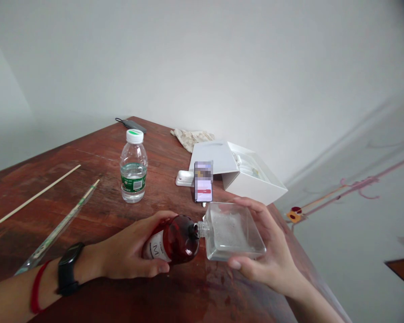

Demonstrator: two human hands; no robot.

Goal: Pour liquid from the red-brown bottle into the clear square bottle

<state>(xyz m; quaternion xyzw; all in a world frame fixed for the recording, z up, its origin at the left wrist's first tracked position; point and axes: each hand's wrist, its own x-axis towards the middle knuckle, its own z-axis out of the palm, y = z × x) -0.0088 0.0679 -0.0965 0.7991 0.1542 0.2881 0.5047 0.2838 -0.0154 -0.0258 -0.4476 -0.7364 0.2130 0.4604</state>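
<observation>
My left hand (131, 251) is closed round a dark red-brown bottle (182, 237) with a white label, which lies tilted so its neck points right. My right hand (269, 246) grips a clear square bottle (232, 233) from its base end, its threaded neck pointing left. The two necks meet mouth to mouth above the table. Whether liquid passes between them I cannot tell. The square bottle looks wet or cloudy inside. A black band and a red cord circle my left wrist.
On the wooden table (97, 152) stands a capped water bottle (133, 168). A bare chopstick (40, 193) and wrapped chopsticks (60, 224) lie left. Behind my hands are a phone (204, 184), a white case (184, 177), a white box (256, 184), a cloth (190, 139) and a grey object (135, 126).
</observation>
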